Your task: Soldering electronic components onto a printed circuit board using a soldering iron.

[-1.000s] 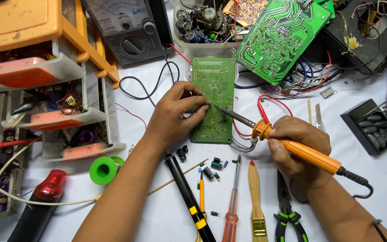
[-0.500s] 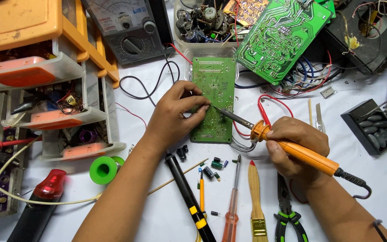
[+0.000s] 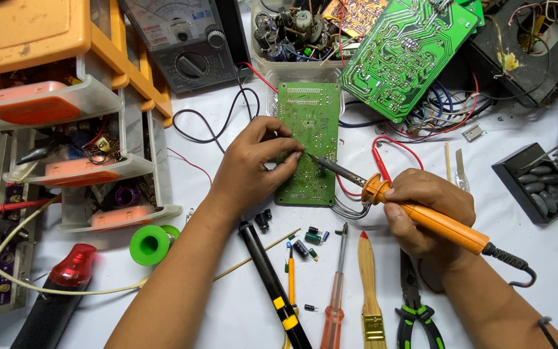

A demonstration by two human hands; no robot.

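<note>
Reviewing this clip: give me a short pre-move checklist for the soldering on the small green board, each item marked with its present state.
1. Right hand grips the orange soldering iron by its handle: ok.
2. Iron tip on the green circuit board: ok.
3. Left hand steadies the board: ok.
4. Left fingertips safely away from the tip: not ok, very close.
5. Solder being fed: cannot tell.
6. Loose small components away from the iron: ok.
</note>
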